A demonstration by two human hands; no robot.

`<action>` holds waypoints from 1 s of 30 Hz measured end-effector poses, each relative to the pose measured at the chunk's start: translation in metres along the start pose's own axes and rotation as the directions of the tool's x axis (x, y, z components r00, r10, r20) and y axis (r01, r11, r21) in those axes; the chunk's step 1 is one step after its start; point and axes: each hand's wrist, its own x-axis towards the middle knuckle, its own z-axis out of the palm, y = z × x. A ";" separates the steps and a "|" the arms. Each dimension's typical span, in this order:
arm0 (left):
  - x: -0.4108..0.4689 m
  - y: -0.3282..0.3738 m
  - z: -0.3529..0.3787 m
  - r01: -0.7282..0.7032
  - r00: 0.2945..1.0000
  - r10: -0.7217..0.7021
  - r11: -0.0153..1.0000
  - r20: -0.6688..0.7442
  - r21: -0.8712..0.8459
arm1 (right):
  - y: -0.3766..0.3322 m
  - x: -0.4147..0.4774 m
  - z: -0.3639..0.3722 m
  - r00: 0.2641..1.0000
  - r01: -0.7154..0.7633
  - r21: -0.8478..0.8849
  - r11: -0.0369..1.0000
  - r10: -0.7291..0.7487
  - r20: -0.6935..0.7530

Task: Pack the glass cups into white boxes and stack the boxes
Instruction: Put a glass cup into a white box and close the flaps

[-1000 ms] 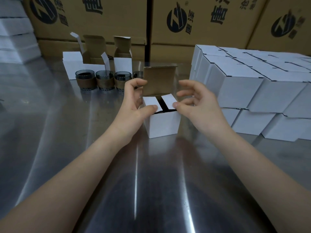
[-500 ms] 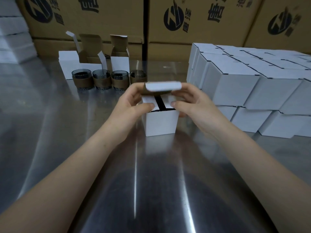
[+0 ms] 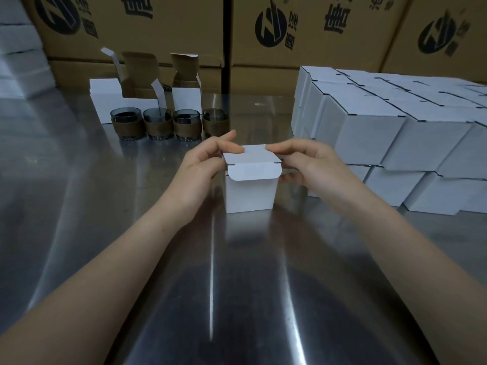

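A small white box (image 3: 250, 196) stands on the steel table (image 3: 79, 206) in the middle. Its lid is folded down over the top, and the tuck flap hangs outside over the front face. My left hand (image 3: 203, 167) pinches the lid's left corner, fingers on top and thumb at the side. At the right corner my right hand (image 3: 308, 164) pinches the lid the same way. The box's contents are hidden. Several glass cups (image 3: 158, 123) with brown sleeves stand in a row behind. To the right is a two-layer stack of closed white boxes (image 3: 369, 133).
Two open white boxes (image 3: 185, 85) with raised flaps stand behind the cups. Large brown cartons (image 3: 163, 27) form a wall along the back. More white boxes (image 3: 18, 61) are piled at the far left.
The lid, upright a second ago, has been folded down over the side flaps. Both hands moved from the side flaps to the lid's corners.
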 end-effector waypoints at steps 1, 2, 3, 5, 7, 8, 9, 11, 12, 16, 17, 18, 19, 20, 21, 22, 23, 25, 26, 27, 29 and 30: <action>0.000 -0.001 0.000 -0.001 1.000 0.001 1.000 0.004 0.005 | 0.000 0.000 -0.001 1.000 -0.007 -0.012 1.000 0.007 -0.009; 0.001 -0.002 -0.001 -0.004 1.000 0.004 1.000 0.007 0.013 | 0.000 0.000 -0.001 1.000 -0.003 -0.034 0.999 0.003 -0.013; 0.002 -0.002 -0.002 -0.012 1.000 0.011 1.000 0.012 0.027 | 0.001 -0.001 -0.001 1.000 0.013 -0.052 0.999 -0.013 -0.004; 0.002 -0.003 -0.005 -0.046 0.998 0.042 0.994 0.045 0.102 | 0.003 -0.003 -0.001 0.997 0.052 -0.083 0.995 -0.048 0.057; 0.001 -0.004 -0.007 -0.076 0.993 0.059 0.982 0.100 0.175 | 0.006 -0.004 -0.002 0.989 0.088 -0.155 0.984 -0.068 0.130; 0.000 -0.005 -0.007 -0.071 0.991 0.048 0.979 0.121 0.189 | 0.007 -0.004 -0.002 0.986 0.095 -0.172 0.980 -0.068 0.155; -0.001 -0.005 -0.007 -0.061 0.989 0.033 0.977 0.142 0.202 | 0.007 -0.005 -0.001 0.983 0.097 -0.156 0.983 -0.069 0.172; -0.002 -0.007 -0.006 -0.065 0.986 0.023 0.965 0.166 0.255 | 0.009 -0.006 0.000 0.980 0.089 -0.078 0.993 -0.074 0.185; -0.002 -0.007 -0.005 -0.071 0.986 0.025 0.959 0.166 0.275 | 0.009 -0.006 0.000 0.980 0.089 -0.055 0.995 -0.077 0.184; -0.002 -0.007 -0.006 -0.114 0.986 0.073 0.951 0.150 0.288 | 0.011 -0.004 0.002 0.979 0.123 -0.041 0.992 -0.115 0.169; -0.002 -0.007 -0.006 -0.121 0.985 0.081 0.954 0.150 0.274 | 0.011 -0.004 0.003 0.979 0.131 -0.039 0.991 -0.123 0.161; -0.002 -0.006 -0.005 -0.124 0.985 0.088 0.958 0.146 0.260 | 0.011 -0.004 0.003 0.980 0.135 -0.035 0.990 -0.128 0.154; -0.002 -0.005 -0.004 -0.127 0.986 0.094 0.961 0.141 0.244 | 0.010 -0.004 0.004 0.980 0.139 -0.031 0.990 -0.133 0.145; -0.002 -0.004 -0.004 -0.130 0.986 0.101 0.964 0.136 0.232 | 0.010 -0.004 0.005 0.981 0.143 -0.031 0.989 -0.138 0.134; -0.002 -0.003 -0.003 -0.133 0.986 0.105 0.965 0.132 0.224 | 0.009 -0.004 0.005 0.982 0.149 -0.033 0.988 -0.144 0.122; -0.002 -0.003 -0.003 -0.136 0.986 0.110 0.966 0.127 0.220 | 0.009 -0.004 0.006 0.983 0.154 -0.036 0.987 -0.149 0.111; -0.002 -0.002 -0.002 -0.138 0.986 0.114 0.967 0.121 0.215 | 0.009 -0.004 0.007 0.983 0.159 -0.036 0.987 -0.155 0.100; -0.002 -0.002 -0.001 -0.148 0.985 0.127 0.969 0.114 0.200 | 0.009 -0.004 0.009 0.982 0.173 -0.034 0.984 -0.169 0.087; -0.002 -0.002 0.000 -0.153 0.985 0.132 0.968 0.114 0.197 | 0.008 -0.004 0.009 0.981 0.177 -0.034 0.984 -0.174 0.085; -0.002 -0.002 0.000 -0.156 0.984 0.135 0.968 0.114 0.197 | 0.008 -0.004 0.009 0.981 0.179 -0.034 0.983 -0.175 0.085; -0.002 -0.002 0.000 -0.158 0.984 0.137 0.966 0.117 0.202 | 0.007 -0.004 0.009 0.981 0.175 -0.031 0.984 -0.172 0.091; -0.001 -0.002 0.000 -0.158 0.983 0.135 0.965 0.121 0.209 | 0.007 -0.004 0.009 0.981 0.172 -0.029 0.985 -0.168 0.095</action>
